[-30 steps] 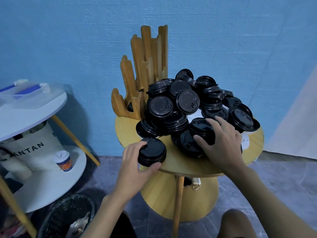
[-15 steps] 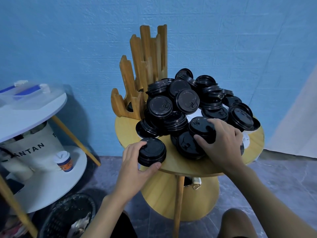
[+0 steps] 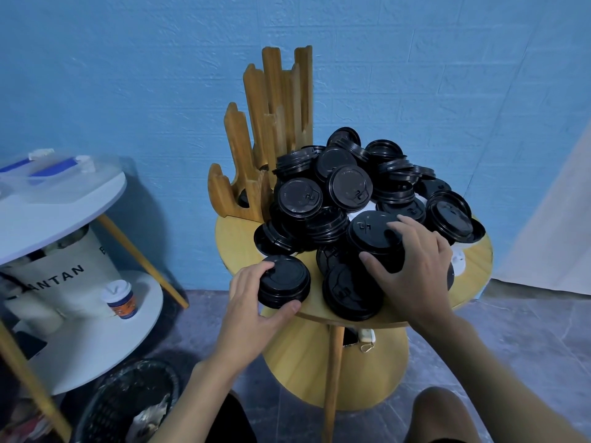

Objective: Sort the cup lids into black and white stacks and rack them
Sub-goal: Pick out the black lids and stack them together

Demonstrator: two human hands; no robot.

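Now the black stack (image 3: 284,281) stands at about 7 o'clock on the round desk (image 3: 235,241), close to the rim, with a few lids nested one on another. The left hand (image 3: 252,302) holds it from the near side. Its thumb is curled along the front wall and its fingers wrap over the far-left edge, so the stack seems steadied, not lifted.

The right hand (image 3: 412,266) is at about 5 o'clock. Its fingers are spread and bent over a black lid (image 3: 367,230) at the near edge of the heap (image 3: 339,193), and the thumb presses the lid's side. I cannot tell whether this grip takes one lid or several nested ones.

The heap fills the middle and the 1 o'clock side of the desk and is nearly all black. A white lid (image 3: 458,263) lies at 4 o'clock near the rim, just beside the right hand, and some white shows under the heap. The wooden rack (image 3: 271,123) stands at 11 o'clock.

For this step, I think the lid should be lifted straight up, so that its neighbours do not slide off the desk. Then it should be carried to 7 o'clock, set dome up on the stack, and pressed lightly until it nests. The left hand should hold firm, because the stack sits very near the edge.
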